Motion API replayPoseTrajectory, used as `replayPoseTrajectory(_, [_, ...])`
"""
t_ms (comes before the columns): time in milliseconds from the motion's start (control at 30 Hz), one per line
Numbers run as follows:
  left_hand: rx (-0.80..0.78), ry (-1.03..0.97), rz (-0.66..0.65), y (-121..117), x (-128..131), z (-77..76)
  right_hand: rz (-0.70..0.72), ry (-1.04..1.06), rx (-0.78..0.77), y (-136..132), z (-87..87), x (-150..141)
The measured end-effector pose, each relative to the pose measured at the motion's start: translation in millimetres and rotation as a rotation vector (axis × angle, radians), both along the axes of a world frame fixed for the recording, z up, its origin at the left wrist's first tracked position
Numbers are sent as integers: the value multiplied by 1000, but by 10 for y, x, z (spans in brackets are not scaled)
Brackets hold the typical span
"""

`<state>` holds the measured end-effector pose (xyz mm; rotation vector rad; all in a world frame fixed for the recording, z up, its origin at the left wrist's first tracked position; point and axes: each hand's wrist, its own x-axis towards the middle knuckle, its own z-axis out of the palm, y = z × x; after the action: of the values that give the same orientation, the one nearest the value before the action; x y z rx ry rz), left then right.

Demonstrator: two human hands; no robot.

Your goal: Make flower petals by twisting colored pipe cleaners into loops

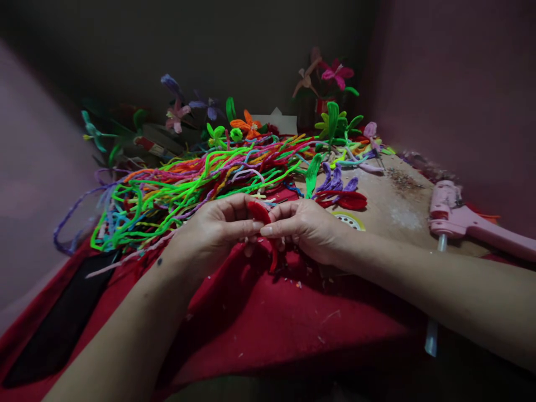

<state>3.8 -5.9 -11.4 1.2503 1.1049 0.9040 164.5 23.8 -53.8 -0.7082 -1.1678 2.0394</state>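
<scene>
Both hands meet over the red cloth and pinch one red pipe cleaner piece (260,213), bent into a petal-like loop with a tail hanging below. My left hand (221,220) grips its left side between thumb and fingers. From the right, my right hand (307,228) is closed on the same piece, the two thumb tips nearly touching. Part of the piece is hidden behind the fingers. Just beyond my right hand lie a finished red loop (347,200) and several purple loops (335,180), with a green leaf shape (312,176) beside them.
A big heap of coloured pipe cleaners (201,178) spreads behind my hands. A pink glue gun (450,215) lies at the right, its glue stick past the table edge. A black strip (58,318) rests at left. Pipe cleaner flowers, including an orange one (247,124), stand along the back.
</scene>
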Motion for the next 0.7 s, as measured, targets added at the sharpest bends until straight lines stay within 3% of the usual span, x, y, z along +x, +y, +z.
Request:
replayPoseTrajectory(433, [-2,-25,-53,-25,-44,23,72,-7,26,9,14,13])
replayPoseTrajectory(533, [29,-3,15,-35,-39,18,65,-19,45,30,-4,12])
replayPoseTrajectory(700, [174,227,213,-73,73,24,41,-55,96,23,-24,18])
